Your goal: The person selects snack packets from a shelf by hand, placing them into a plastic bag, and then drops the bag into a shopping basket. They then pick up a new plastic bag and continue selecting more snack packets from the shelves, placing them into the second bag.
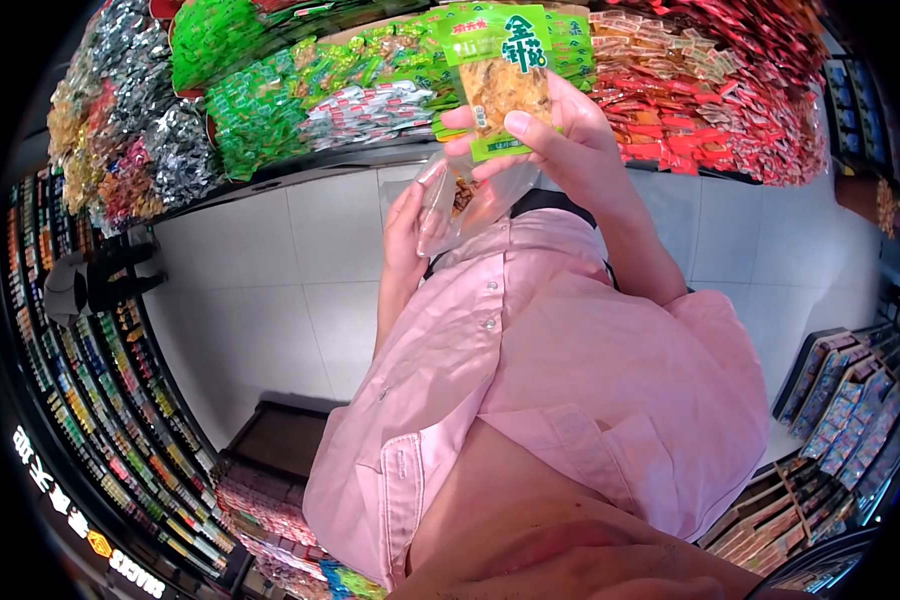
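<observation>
A green and clear snack packet (505, 88) with white and dark lettering is pinched in my right hand (578, 145), its thumb across the packet's lower front. Lower and to the left, my left hand (406, 225) grips the edge of a clear plastic bag (490, 205). Small brown pieces or packets show inside the bag, too small to make out. The bag hangs partly behind and below my right hand, in front of the pink shirt (570, 340). Both hands are near the front edge of a snack display.
Heaped packets fill the display: silver (175, 150), green (255, 120), white (370, 112) and red (710, 110). Curved shelves of small goods (100, 400) line the left. A person in dark clothing (115, 278) stands there. Racks (845, 410) are at the right, a packet bin (270, 510) lower left.
</observation>
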Demonstrator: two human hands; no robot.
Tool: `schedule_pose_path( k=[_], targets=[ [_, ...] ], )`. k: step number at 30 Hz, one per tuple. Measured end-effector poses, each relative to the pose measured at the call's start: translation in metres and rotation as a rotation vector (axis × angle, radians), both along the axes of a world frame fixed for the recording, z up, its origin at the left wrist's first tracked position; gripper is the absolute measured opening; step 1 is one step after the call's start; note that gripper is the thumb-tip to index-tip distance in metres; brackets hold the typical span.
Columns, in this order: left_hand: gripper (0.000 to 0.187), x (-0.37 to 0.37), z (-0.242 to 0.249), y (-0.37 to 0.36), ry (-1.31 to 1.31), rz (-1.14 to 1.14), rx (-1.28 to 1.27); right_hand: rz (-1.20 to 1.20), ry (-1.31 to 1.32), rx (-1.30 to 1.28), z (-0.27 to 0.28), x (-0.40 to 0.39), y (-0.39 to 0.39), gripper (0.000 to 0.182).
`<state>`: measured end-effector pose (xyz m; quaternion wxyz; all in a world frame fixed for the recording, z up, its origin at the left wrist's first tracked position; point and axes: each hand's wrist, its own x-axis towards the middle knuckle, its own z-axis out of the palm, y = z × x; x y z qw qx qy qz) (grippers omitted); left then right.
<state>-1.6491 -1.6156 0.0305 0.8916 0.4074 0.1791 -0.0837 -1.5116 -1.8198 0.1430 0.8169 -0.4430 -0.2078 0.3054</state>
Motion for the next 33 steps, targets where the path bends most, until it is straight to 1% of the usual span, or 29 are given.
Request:
schedule_pose_path(
  k=[6, 9, 18, 30, 33],
  targets=[
    [0.048, 0.001, 0.004, -0.006, 0.077, 0.046, 0.049, -0.006, 0.008, -0.012, -0.004, 0.0, -0.001, 0.051],
    [0.048, 0.0, 0.002, -0.004, 0.029, 0.008, 0.017, 0.013, 0.026, -0.021, -0.005, 0.0, -0.003, 0.048],
    [0.049, -0.002, 0.0, -0.005, 0.012, -0.009, 0.006, -0.021, 0.045, -0.028, -0.01, -0.004, -0.006, 0.043],
    [0.049, -0.004, -0.003, -0.005, -0.006, -0.023, 0.017, -0.073, 0.051, -0.065, -0.014, -0.01, -0.006, 0.044],
    [0.048, -0.004, 0.003, -0.006, 0.006, -0.036, 0.047, -0.09, 0.046, -0.079, -0.018, -0.013, -0.006, 0.044]
  ],
)
